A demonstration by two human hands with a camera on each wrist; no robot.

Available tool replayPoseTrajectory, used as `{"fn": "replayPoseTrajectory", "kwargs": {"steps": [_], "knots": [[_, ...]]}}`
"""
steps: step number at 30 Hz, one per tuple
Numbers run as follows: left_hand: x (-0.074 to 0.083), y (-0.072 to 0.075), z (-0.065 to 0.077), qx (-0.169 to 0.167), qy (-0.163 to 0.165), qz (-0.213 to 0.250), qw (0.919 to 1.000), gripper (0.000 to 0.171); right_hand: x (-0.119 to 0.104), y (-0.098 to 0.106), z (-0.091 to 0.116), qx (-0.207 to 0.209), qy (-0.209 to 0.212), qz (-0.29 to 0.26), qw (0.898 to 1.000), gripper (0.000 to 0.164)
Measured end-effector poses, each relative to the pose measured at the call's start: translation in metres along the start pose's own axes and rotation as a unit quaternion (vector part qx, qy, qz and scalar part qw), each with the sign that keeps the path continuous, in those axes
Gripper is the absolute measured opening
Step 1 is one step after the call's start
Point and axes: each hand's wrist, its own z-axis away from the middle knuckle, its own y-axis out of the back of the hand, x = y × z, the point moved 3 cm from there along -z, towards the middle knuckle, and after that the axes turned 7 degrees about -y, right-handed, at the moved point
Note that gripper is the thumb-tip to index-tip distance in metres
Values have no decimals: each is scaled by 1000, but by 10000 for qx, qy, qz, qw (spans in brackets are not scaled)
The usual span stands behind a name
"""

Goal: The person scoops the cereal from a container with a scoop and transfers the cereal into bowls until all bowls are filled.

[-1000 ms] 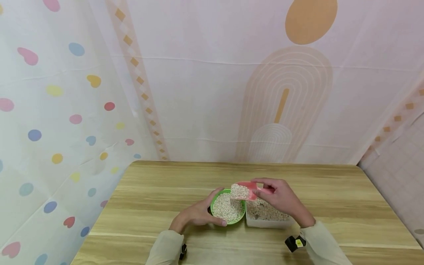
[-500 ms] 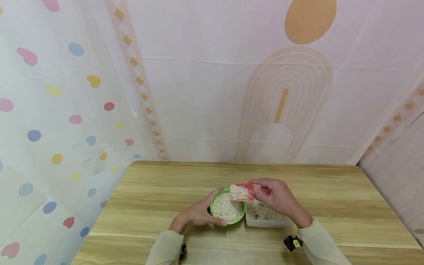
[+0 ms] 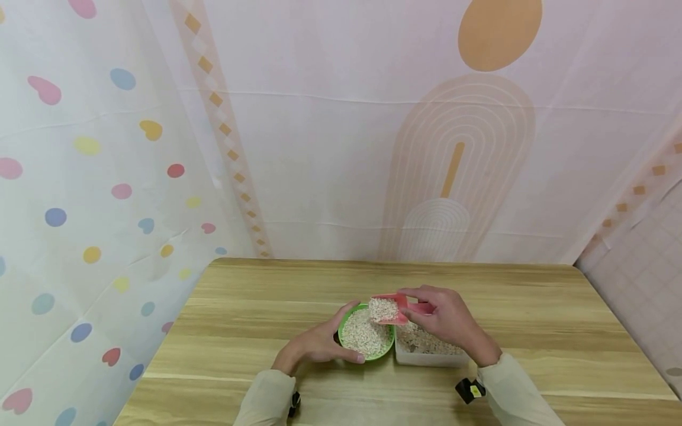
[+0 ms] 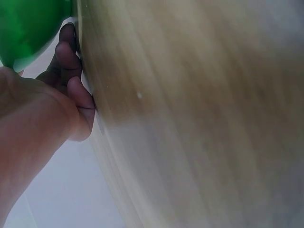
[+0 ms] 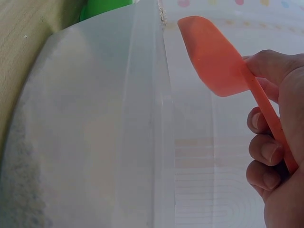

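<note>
My left hand (image 3: 319, 344) grips the left side of a round green bowl (image 3: 382, 355), thumb at the near rim and fingers reaching round the far side. Pale flakes like rolled oats (image 3: 363, 336) fill the bowl. In my right hand (image 3: 452, 315) is the handle of a small pink-red scoop (image 3: 402, 301), pinched near its blade. Flakes lie heaped in the scoop, which overlaps the bowl's far right rim in the head view. The right wrist view shows the scoop's underside (image 5: 216, 59) and fingers curled round its handle.
A translucent box (image 3: 428, 359) with more flakes stands close to the bowl's right, partly under my right hand. Both rest on a wood-grain table (image 3: 288, 284). Behind it hangs a patterned cloth (image 3: 319, 165).
The loaded scoop and my right hand have shifted slightly left and a little down. My left hand and the bowl have stayed in place.
</note>
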Motion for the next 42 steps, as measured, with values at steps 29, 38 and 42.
{"fn": "replayPoseTrajectory", "kwargs": {"steps": [29,38,42], "knots": [[1,-2,1,42,129,-48,9999,115,-5,10,-10,-107,1065,939,9898,27],[-1,-3,0,38,82,90,9999,115,-13,17,-18,-333,1235,1330,9828,27],[-1,-3,-1,26,98,133,9999,115,-18,18,-22,-412,1288,1449,9802,25]]}}
